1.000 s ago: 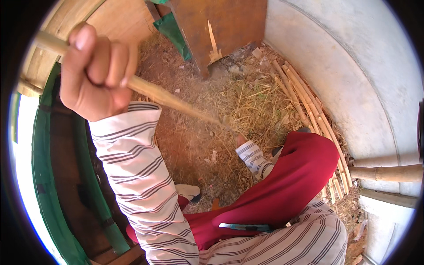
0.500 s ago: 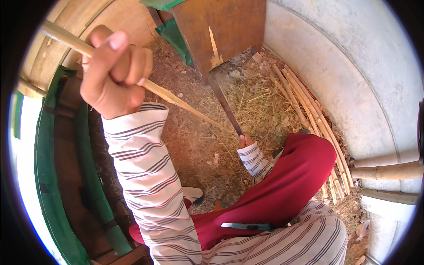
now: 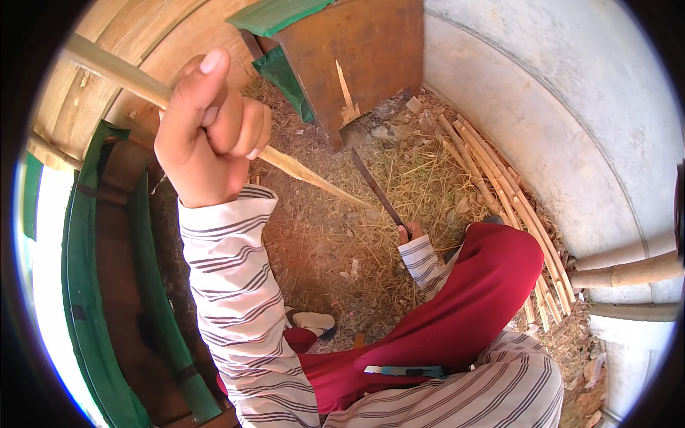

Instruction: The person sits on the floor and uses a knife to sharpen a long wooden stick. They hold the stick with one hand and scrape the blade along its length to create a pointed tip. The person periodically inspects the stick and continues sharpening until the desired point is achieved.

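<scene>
Raised at the left, my left hand (image 3: 214, 132) is closed around a pale wooden stick (image 3: 310, 173). The stick slants from the upper left down to the straw, and its lower part looks pared and narrows toward the end. Lower and to the right, my right hand (image 3: 409, 232) grips a machete (image 3: 374, 182) by its handle, which the fingers mostly hide. The dark blade points up and left, away from me, a little beyond the stick's lower end. Across my lap lies a blue utility knife (image 3: 404, 371), touched by neither hand.
Several split bamboo strips (image 3: 503, 189) lie on the right beside a pale curved wall (image 3: 571, 128). Ahead stands a brown wooden panel (image 3: 357, 50) with green covering. Green-edged boards (image 3: 93, 285) run along the left. Dry straw (image 3: 421, 160) covers part of the dirt floor.
My left hand has shifted slightly right with the stick. The machete has come back toward me and a little to the right, its tip now lower in the view.
</scene>
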A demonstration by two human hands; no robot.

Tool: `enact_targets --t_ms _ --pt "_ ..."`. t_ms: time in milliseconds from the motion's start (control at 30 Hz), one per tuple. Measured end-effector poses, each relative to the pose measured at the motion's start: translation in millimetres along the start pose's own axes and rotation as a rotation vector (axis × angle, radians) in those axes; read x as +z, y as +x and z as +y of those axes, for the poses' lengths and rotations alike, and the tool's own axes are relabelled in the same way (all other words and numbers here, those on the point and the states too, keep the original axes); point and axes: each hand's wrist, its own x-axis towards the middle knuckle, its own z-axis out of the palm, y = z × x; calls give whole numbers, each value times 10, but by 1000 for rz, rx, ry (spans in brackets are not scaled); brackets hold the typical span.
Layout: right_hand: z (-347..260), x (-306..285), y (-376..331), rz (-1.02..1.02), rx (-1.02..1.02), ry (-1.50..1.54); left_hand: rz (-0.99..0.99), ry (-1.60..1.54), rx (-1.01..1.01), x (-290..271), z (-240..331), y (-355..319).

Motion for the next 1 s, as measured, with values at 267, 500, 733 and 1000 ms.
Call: enact_targets --t_ms 267,500,733,1000 --pt "-349 -17 148 79 -228 16 26 -22 43 -6 -75 82" --pt "-669 -49 183 206 -243 31 -28 -29 98 -107 -143 24" --pt "588 249 -251 -144 -47 -109 53 -12 104 -76 -91 -5" --pt "651 233 -134 -193 189 80 33 -65 100 -163 -88 10"
